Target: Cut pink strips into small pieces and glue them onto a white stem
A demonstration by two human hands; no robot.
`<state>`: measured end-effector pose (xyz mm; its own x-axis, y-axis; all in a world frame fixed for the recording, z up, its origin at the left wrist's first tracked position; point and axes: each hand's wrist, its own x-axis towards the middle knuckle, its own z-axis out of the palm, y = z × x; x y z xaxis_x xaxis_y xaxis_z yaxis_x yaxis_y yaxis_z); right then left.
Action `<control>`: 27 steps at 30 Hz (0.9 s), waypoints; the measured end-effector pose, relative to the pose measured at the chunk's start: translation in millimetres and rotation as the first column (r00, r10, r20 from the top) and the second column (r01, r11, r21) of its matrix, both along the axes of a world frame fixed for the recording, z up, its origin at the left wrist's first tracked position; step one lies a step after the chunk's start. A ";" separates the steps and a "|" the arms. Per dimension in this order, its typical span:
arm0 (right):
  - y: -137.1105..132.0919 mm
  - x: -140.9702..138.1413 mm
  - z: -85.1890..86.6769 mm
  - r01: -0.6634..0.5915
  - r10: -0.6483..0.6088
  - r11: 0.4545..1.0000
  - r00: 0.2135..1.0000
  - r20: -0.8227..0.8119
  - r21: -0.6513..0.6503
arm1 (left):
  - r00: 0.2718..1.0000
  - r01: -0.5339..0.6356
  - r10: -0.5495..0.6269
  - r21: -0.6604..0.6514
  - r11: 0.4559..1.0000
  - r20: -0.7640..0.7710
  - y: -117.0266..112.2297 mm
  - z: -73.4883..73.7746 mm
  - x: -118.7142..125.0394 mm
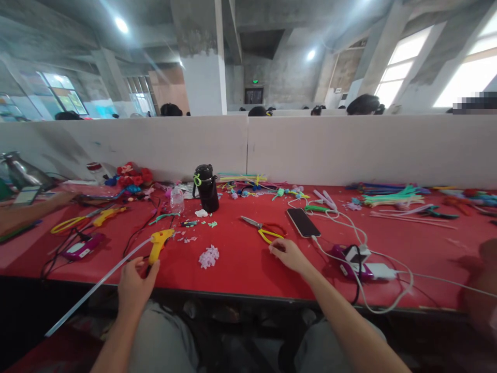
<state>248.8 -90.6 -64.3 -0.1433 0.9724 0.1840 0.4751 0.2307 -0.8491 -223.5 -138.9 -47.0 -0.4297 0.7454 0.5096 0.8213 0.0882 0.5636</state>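
Observation:
My left hand (134,282) is closed round the handle of a yellow glue gun (159,243) at the near edge of the red table (240,264); a long pale glue stick (97,285) sticks out behind it toward the lower left. My right hand (287,254) rests on the table with its fingers curled, just below the yellow-handled scissors (266,229); whether it pinches anything is unclear. A small pile of pale pink pieces (208,256) lies between my hands.
A black bottle (206,187) stands mid-table, a phone (303,222) on a white cable right of the scissors, power adapters (359,259) beyond. Pipe cleaners (392,198) lie at the right, red flowers (132,175) at the left. Another person's arm (27,210) reaches in left.

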 end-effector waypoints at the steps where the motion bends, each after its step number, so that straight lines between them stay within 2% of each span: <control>1: -0.3 0.2 0.5 0.003 -0.003 1.000 1.000 0.012 0.004 | 1.000 -0.010 0.010 0.024 1.000 -0.019 -4.3 1.3 2.2; 5: -0.4 -0.8 2.2 0.013 -0.014 1.000 0.998 0.067 0.018 | 0.996 -0.015 0.027 0.141 0.990 -0.082 -25.7 7.2 17.0; 9: 0.9 -4.8 1.5 0.028 -0.032 0.999 0.991 0.133 0.032 | 0.978 0.153 -0.118 0.212 0.965 -0.169 -39.3 9.0 34.6; 13: 0.0 -8.9 0.6 0.058 -0.063 0.998 0.975 0.213 0.032 | 0.942 0.299 -0.248 0.228 0.927 -0.226 -39.0 9.6 45.5; 18: -3.0 -11.6 1.8 0.079 -0.087 0.996 0.957 0.277 0.040 | 0.909 0.405 -0.370 0.200 0.892 -0.191 -35.0 13.1 52.6; 27: -5.5 -16.4 1.6 0.111 -0.129 0.991 0.941 0.312 0.074 | 0.856 0.505 -0.454 0.209 0.837 -0.249 -29.1 14.6 60.2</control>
